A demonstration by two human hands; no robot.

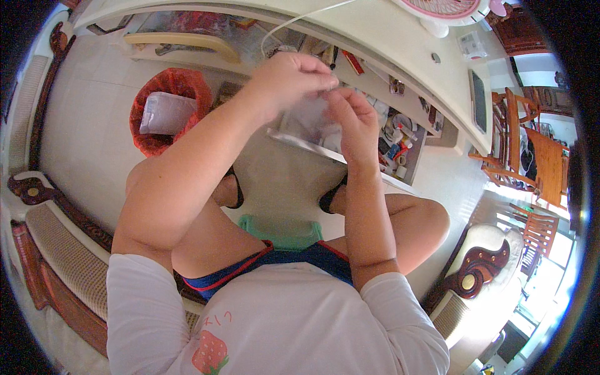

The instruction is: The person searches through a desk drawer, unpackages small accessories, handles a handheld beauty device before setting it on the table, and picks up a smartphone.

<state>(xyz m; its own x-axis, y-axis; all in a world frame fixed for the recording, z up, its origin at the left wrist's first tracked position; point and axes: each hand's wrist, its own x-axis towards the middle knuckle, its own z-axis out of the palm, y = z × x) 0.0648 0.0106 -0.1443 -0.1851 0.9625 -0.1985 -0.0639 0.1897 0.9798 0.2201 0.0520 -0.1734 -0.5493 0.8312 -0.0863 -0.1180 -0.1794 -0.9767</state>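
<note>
My left hand [295,77] reaches in from the left with thumb and fingertips pinched together. My right hand [354,110] meets it, its fingers also pinched. Something small and clear shows at the fingertips; a blurred, see-through sheet, perhaps a plastic bag [307,117], seems to hang below them. What exactly each hand grips is too blurred to tell. Behind and below the hands is a drawer [304,146] of small items, among them a red bottle, a blue item and rolls of tape [401,160].
A red-lined waste bin [201,93] holding a whitish plastic container [166,112] stands at the left. The pale tabletop [398,42] carries a pink and white fan [443,7], a white cable [300,18] and a dark tablet-like object [478,101]. A green stool [281,230] is between my legs.
</note>
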